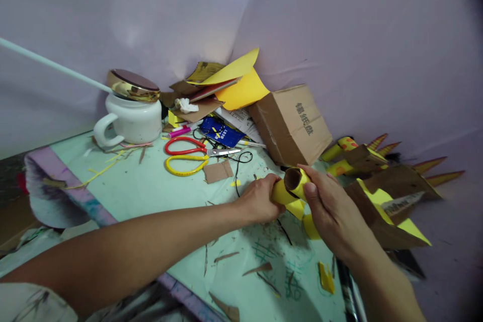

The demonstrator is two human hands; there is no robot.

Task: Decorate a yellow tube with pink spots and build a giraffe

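Observation:
My left hand [262,198] is closed around a yellow paper-covered cardboard tube [279,193]. My right hand [332,206] grips a second yellow tube [303,184], its brown hollow end facing up toward me. The two tubes meet or overlap between my hands; whether they are joined cannot be made out. Just below, another yellow roll [311,227] is partly covered by my right hand. Left of my hands lie scissors [207,152] with one red and one yellow handle, and a small cardboard square [219,171].
A cardboard box [292,123] leans at the back, beside yellow paper sheets [243,88]. At the left stands a white mug [138,121] bearing a gold-rimmed round object [134,84]. Cardboard pieces with yellow spikes [400,186] line the right. Scraps litter the green tabletop [158,196].

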